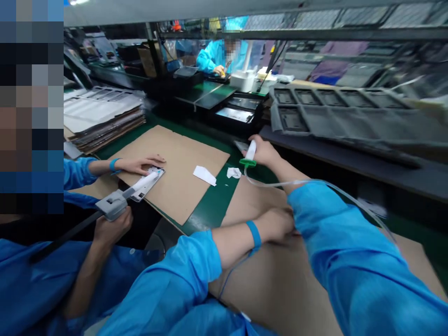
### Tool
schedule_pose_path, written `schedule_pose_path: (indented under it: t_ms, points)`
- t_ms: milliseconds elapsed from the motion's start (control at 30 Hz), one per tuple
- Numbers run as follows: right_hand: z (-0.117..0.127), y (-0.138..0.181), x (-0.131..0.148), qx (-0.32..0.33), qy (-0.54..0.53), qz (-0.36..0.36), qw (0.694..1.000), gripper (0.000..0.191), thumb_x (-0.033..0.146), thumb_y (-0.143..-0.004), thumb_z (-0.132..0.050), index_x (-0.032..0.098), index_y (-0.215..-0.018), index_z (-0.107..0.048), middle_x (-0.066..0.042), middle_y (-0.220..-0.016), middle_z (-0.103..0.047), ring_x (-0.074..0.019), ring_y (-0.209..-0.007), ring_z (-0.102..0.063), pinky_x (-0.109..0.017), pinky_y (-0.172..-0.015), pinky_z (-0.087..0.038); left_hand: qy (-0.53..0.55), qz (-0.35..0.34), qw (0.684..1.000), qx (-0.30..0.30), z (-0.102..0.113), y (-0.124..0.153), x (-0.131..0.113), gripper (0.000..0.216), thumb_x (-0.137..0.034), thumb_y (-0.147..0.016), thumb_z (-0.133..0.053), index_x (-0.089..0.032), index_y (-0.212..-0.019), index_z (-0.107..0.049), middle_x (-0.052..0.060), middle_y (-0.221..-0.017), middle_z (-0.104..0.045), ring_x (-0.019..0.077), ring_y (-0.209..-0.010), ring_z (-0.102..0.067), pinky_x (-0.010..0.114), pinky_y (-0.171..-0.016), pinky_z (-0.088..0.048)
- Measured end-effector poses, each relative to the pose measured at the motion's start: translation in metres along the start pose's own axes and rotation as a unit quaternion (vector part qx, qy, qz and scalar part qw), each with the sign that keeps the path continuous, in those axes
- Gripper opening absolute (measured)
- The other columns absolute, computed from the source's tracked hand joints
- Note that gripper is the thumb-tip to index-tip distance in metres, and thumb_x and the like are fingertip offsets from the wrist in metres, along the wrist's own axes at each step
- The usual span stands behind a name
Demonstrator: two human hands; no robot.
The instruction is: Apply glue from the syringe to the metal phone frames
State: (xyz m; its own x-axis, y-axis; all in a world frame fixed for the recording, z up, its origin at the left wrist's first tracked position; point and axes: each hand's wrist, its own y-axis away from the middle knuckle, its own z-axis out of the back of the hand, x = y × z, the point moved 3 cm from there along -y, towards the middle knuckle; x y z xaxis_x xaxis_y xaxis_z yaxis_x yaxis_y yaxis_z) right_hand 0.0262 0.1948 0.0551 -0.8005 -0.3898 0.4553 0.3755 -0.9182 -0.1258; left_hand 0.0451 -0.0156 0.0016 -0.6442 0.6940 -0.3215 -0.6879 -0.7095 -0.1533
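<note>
We see the right hand [263, 153] closed around a white syringe [250, 151] with a green collar and tube [280, 183]; below it, the left hand [278, 225] lies on cardboard [259, 200], its grip unclear.

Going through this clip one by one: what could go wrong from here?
The clear hose from the white syringe in the right hand drapes across the right forearm, so it might snag and tug the syringe. The left hand sits close under that arm, and the loose blue cord at its wrist strap could also catch.
</note>
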Motion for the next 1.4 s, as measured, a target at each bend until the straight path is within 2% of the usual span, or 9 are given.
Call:
schedule_pose_path:
  t_ms: [167,467,600,733,800,1033,1133,1233,1400]
  points:
    - [0.039,0.084,-0.023,-0.053,0.008,0.042,0.998,0.084,0.054,-0.082,-0.085,0.019,-0.154,-0.059,-0.022,-0.123,-0.081,-0.0452,-0.11,-0.079,-0.054,-0.1,-0.063,0.009,-0.026,1.0,0.012,-0.008,-0.001,0.005,0.049,-0.047,-0.104,-0.082,-0.018,-0.143,-0.08,0.017,-0.159,-0.07,0.0382,-0.151,-0.063,0.05,-0.125,-0.056]
    - [0.08,0.307,-0.105,-0.196,-0.068,-0.051,0.977,0.081,0.066,-0.086,-0.082,0.03,-0.151,-0.05,-0.017,-0.11,-0.078,-0.0458,-0.094,-0.08,-0.064,-0.088,-0.067,-0.022,0.107,0.994,-0.02,0.015,0.002,0.029,0.042,-0.043,-0.111,-0.076,-0.019,-0.145,-0.07,0.013,-0.148,-0.071,0.029,-0.129,-0.073,0.053,-0.11,-0.066]
    - [0.068,0.382,-0.11,-0.115,-0.073,0.019,0.99,0.072,0.062,-0.08,-0.087,0.035,-0.142,-0.061,-0.016,-0.119,-0.08,-0.0452,-0.106,-0.082,-0.063,-0.092,-0.071,0.053,0.114,0.99,-0.057,0.02,-0.013,0.044,0.044,-0.043,-0.111,-0.076,-0.019,-0.148,-0.069,0.014,-0.155,-0.068,0.0316,-0.138,-0.07,0.057,-0.117,-0.063]
    - [0.048,0.378,-0.101,0.035,-0.016,0.205,0.978,0.046,0.041,-0.088,-0.079,0.027,-0.132,-0.075,-0.017,-0.127,-0.083,-0.0426,-0.138,-0.076,-0.064,-0.115,-0.064,0.148,0.027,0.989,-0.001,0.013,-0.022,0.031,0.038,-0.028,-0.119,-0.054,-0.018,-0.152,-0.07,0.011,-0.146,-0.08,0.0214,-0.134,-0.076,0.036,-0.116,-0.06]
    - [0.045,0.357,-0.106,0.043,0.009,0.26,0.965,0.044,0.035,-0.091,-0.075,0.023,-0.133,-0.076,-0.02,-0.13,-0.083,-0.0422,-0.14,-0.074,-0.068,-0.121,-0.059,0.167,-0.001,0.986,0.026,0.014,-0.019,0.022,0.037,-0.03,-0.117,-0.054,-0.02,-0.146,-0.075,0.009,-0.139,-0.083,0.0203,-0.128,-0.079,0.032,-0.112,-0.061]
    - [0.041,0.308,-0.141,-0.062,-0.015,0.121,0.991,0.043,0.031,-0.097,-0.068,0.023,-0.139,-0.069,-0.019,-0.134,-0.082,-0.0394,-0.132,-0.077,-0.062,-0.114,-0.064,0.179,0.028,0.981,0.071,0.026,-0.008,0.037,0.056,-0.042,-0.1,-0.081,-0.014,-0.147,-0.072,0.007,-0.104,-0.082,0.0222,-0.09,-0.078,0.034,-0.085,-0.062]
    - [0.033,0.31,-0.14,-0.066,-0.027,0.087,0.994,0.046,0.039,-0.1,-0.07,0.022,-0.143,-0.067,-0.02,-0.137,-0.08,-0.0421,-0.132,-0.074,-0.064,-0.115,-0.061,0.171,-0.007,0.981,0.086,0.025,-0.008,0.036,0.082,-0.056,-0.082,-0.099,-0.017,-0.149,-0.073,0.01,-0.119,-0.08,0.0288,-0.11,-0.076,0.041,-0.102,-0.059]
    - [0.032,0.314,-0.137,-0.074,-0.038,0.049,0.995,0.046,0.045,-0.101,-0.07,0.026,-0.143,-0.066,-0.018,-0.138,-0.08,-0.0425,-0.133,-0.073,-0.065,-0.118,-0.059,0.12,-0.056,0.989,0.066,0.022,-0.012,0.034,0.077,-0.068,-0.086,-0.094,-0.017,-0.14,-0.077,0.013,-0.128,-0.078,0.0342,-0.123,-0.073,0.047,-0.112,-0.055]
    - [0.038,0.318,-0.139,-0.088,-0.151,0.006,0.985,0.057,0.059,-0.102,-0.072,0.03,-0.149,-0.057,-0.013,-0.129,-0.082,-0.0379,-0.13,-0.076,-0.06,-0.119,-0.06,0.086,-0.003,0.996,-0.005,0.02,-0.014,0.043,0.056,-0.066,-0.113,-0.061,-0.016,-0.125,-0.08,0.013,-0.123,-0.078,0.0322,-0.123,-0.07,0.045,-0.111,-0.053]
